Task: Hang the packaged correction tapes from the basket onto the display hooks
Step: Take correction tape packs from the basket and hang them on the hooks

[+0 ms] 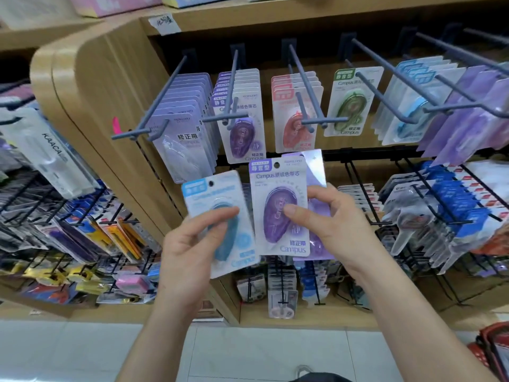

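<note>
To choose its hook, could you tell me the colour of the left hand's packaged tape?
Blue correction tape, pale-blue card; head view.

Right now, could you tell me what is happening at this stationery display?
A person stands at the display with packaged correction tapes in both hands. The left hand grips a blue pack. The right hand pinches a purple pack, with a lilac pack behind it. None of them is on a hook yet. Matching hanging purple packs sit on a grey hook just above, and hanging blue packs are further right.
</note>
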The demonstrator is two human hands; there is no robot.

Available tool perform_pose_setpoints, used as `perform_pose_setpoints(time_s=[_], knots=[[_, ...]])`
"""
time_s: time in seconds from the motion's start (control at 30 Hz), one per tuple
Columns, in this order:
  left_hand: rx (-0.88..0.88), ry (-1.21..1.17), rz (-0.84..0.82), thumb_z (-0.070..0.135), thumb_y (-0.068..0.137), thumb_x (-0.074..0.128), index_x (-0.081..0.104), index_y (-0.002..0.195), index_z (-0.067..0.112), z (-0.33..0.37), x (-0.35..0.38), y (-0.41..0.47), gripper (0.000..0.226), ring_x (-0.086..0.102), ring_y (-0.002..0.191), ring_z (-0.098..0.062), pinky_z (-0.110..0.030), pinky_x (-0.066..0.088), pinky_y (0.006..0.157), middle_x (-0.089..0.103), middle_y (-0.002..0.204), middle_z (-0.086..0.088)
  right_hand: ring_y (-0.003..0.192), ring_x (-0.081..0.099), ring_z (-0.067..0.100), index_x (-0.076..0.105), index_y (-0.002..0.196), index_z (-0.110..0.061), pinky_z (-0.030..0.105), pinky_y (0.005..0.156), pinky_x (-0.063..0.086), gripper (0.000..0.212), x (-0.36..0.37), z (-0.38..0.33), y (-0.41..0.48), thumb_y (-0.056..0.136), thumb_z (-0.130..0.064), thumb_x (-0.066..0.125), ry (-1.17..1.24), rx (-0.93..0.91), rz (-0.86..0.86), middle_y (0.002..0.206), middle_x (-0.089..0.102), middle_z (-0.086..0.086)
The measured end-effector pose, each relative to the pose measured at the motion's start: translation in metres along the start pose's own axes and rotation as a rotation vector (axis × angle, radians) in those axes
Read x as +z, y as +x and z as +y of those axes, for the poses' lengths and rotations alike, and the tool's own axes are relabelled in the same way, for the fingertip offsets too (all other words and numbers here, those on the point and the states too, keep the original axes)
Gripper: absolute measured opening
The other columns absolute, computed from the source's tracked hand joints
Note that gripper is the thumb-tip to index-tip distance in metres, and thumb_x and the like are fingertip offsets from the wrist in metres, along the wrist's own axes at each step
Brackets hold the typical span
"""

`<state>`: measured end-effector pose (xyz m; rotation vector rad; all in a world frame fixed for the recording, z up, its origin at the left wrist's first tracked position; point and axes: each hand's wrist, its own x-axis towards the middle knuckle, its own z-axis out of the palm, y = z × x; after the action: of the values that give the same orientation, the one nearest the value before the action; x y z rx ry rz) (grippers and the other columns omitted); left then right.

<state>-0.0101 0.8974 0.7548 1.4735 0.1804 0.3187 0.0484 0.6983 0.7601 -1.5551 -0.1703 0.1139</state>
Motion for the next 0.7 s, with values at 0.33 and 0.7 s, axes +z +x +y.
perform_pose_setpoints(time_s=[0.33, 0.7], knots=[[-0.056, 0.241, -0.050, 0.033, 0.068, 0.071, 0.077, 0.064, 0.036, 0.005, 0.008, -0.009, 0.008, 0.066, 0.080, 0.008, -0.006, 0.047, 0.065, 0.072, 0.098, 0.006, 0.111, 0.064, 0.010, 0.078, 0.089, -0.039, 0.044, 0.097, 0.053, 0.019, 0.023, -0.019, 0.013, 0.070, -0.041, 0.081, -0.037, -0.210, -0.092, 0.119, 0.064, -0.005], [0.025, 0.203, 0.058, 0.012, 0.083, 0.068, 0.072, 0.077, 0.023, 0.009, 0.002, -0.009, 0.013, 0.065, 0.079, 0.011, -0.006, 0.048, 0.062, 0.067, 0.097, 0.005, 0.095, 0.061, -0.007, 0.075, 0.086, -0.029, 0.006, 0.078, 0.045, 0.018, 0.041, -0.027, 0.011, 0.070, -0.037, 0.076, -0.044, -0.255, -0.043, 0.108, 0.062, -0.007]])
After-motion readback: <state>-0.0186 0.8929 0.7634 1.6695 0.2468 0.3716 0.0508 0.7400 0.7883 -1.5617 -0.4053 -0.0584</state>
